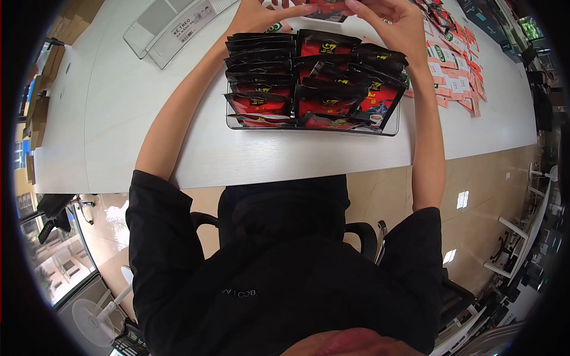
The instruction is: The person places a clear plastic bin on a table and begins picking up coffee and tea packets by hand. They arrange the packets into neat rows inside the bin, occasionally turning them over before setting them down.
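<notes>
Both hands reach past the far side of a clear tray point(267, 129) filled with rows of black and red sachets point(323, 101). Between my left hand point(261, 15) and my right hand point(395, 21) is one more black and red sachet point(329, 9), at the top edge of the view. My right thumb rests on its right side, and my left thumb touches its left side. The upper fingers of each hand are partly cut off by the frame. Some pink and white sachets show behind the tray, partly hidden.
To the right on the white table point(119, 118) lies a spread pile of pink and white sachets point(454, 77). An empty clear holder with a label point(172, 32) lies at the upper left. A dark box point(487, 26) stands at the upper right. Cardboard boxes point(50, 77) line the left edge.
</notes>
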### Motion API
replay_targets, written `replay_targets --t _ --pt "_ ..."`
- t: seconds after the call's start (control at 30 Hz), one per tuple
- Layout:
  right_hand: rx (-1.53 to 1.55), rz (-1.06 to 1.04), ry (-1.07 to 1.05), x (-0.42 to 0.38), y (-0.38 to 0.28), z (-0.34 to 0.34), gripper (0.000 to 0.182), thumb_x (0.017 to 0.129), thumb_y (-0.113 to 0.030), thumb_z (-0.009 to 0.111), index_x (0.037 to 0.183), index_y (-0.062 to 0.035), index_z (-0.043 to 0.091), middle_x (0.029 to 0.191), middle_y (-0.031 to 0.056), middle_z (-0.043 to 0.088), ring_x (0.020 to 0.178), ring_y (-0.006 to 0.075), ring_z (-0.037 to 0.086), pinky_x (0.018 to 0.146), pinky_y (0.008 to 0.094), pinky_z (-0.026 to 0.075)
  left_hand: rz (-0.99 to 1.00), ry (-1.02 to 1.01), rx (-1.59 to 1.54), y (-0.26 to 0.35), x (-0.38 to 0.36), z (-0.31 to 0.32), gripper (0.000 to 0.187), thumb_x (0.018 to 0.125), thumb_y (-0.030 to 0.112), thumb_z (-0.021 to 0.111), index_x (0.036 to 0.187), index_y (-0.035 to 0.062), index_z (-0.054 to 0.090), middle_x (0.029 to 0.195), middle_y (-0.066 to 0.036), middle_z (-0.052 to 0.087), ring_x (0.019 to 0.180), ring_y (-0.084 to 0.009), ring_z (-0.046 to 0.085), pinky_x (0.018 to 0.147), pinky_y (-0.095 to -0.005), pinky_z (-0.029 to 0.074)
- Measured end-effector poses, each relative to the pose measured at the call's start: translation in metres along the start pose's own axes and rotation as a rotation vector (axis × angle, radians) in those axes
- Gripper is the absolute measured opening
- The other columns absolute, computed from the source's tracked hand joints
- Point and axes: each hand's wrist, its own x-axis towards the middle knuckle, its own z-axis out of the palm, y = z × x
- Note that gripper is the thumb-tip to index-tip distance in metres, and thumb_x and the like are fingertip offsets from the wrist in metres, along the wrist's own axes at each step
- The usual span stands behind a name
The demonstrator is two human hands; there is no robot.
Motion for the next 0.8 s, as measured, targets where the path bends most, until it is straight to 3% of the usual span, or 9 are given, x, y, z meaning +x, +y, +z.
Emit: replay_targets --t 0.07,0.17,0.27,0.37,0.5,0.6,0.73,0.77,0.8 --pt "-0.035 0.017 -0.007 -0.001 -0.001 -0.001 0.02 0.089 -0.009 0.077 0.105 0.0026 0.074 0.088 0.0086 0.075 0.081 0.013 0.072 0.071 0.0249 0.056 0.011 0.042 -0.004 0.002 0.003 0.001 0.027 0.085 0.028 0.079 0.075 0.0052 0.068 0.078 0.003 0.065 0.075 -0.0129 0.055 0.071 -0.0324 0.044" --pt "-0.112 -0.039 0.016 -0.001 -0.002 -0.002 0.018 0.089 -0.009 0.076 0.104 0.0013 0.075 0.092 0.0109 0.076 0.083 0.0142 0.073 0.076 0.0246 0.056 0.251 0.06 0.06 0.015 0.017 -0.004 0.023 0.079 0.019 0.086 0.08 0.0017 0.07 0.076 -0.003 0.069 0.07 -0.0092 0.058 0.065 -0.0262 0.046" --pt "-0.013 -0.233 0.186 -0.002 -0.014 -0.008 0.013 0.087 -0.003 0.076 0.1 -0.0016 0.077 0.09 0.0044 0.077 0.085 0.0121 0.073 0.079 0.0238 0.055 0.172 0.055 0.092 0.059 0.029 -0.025 0.018 0.086 0.019 0.079 0.091 0.0015 0.075 0.081 -0.004 0.071 0.073 -0.0117 0.061 0.066 -0.0268 0.047" --pt "-0.067 -0.43 0.282 -0.008 -0.047 -0.02 0.016 0.085 0.0 0.078 0.1 0.001 0.076 0.091 0.0079 0.076 0.08 0.0146 0.074 0.077 0.0249 0.055 0.3 0.013 0.043 0.105 0.039 -0.043 0.016 0.088 0.019 0.078 0.089 0.003 0.077 0.079 -0.005 0.073 0.069 -0.0105 0.061 0.061 -0.0264 0.046" --pt "0.015 -0.537 0.397 -0.038 -0.105 -0.026 0.02 0.083 0.011 0.075 0.101 0.006 0.068 0.089 0.0152 0.072 0.058 0.0129 0.063 0.056 0.0207 0.049 0.535 -0.081 -0.108 0.153 0.034 -0.045 0.02 0.088 0.02 0.078 0.08 0.0034 0.072 0.069 -0.005 0.069 0.057 -0.0132 0.059 0.052 -0.0265 0.043" --pt "-0.074 -0.489 0.408 -0.069 -0.132 -0.032 0.012 0.091 0.008 0.067 0.101 0.0054 0.062 0.09 0.0169 0.068 0.057 0.0101 0.054 0.047 0.0205 0.04 0.664 -0.047 -0.201 0.176 0.021 -0.038 0.021 0.088 0.02 0.077 0.079 0.0044 0.067 0.067 -0.005 0.066 0.057 -0.0162 0.059 0.051 -0.0274 0.044" --pt "-0.102 -0.438 0.458 -0.095 -0.125 -0.027 0.017 0.085 0.009 0.073 0.1 0.0052 0.065 0.086 0.0174 0.067 0.053 0.0124 0.057 0.046 0.0204 0.046 0.645 -0.164 0.174 0.197 0.006 -0.041 0.026 0.092 0.029 0.069 0.086 0.0055 0.061 0.074 -0.011 0.065 0.069 -0.0345 0.062 0.061 -0.0428 0.047" --pt "-0.137 -0.391 0.455 -0.103 -0.121 -0.031 0.016 0.086 0.009 0.073 0.099 0.005 0.064 0.085 0.0165 0.067 0.055 0.0132 0.059 0.049 0.0216 0.048 0.583 -0.191 -0.033 0.189 0.011 -0.025 0.023 0.092 0.027 0.069 0.088 0.0056 0.064 0.077 -0.011 0.066 0.073 -0.0327 0.063 0.064 -0.0416 0.048" --pt "-0.173 -0.343 0.454 -0.107 -0.115 -0.031 0.016 0.086 0.009 0.072 0.098 0.0049 0.064 0.085 0.0155 0.066 0.056 0.0141 0.061 0.051 0.0229 0.051 0.539 -0.207 0.076 0.181 0.006 -0.02 0.022 0.089 0.027 0.072 0.084 0.0059 0.067 0.079 -0.007 0.067 0.078 -0.0266 0.062 0.071 -0.0381 0.047"
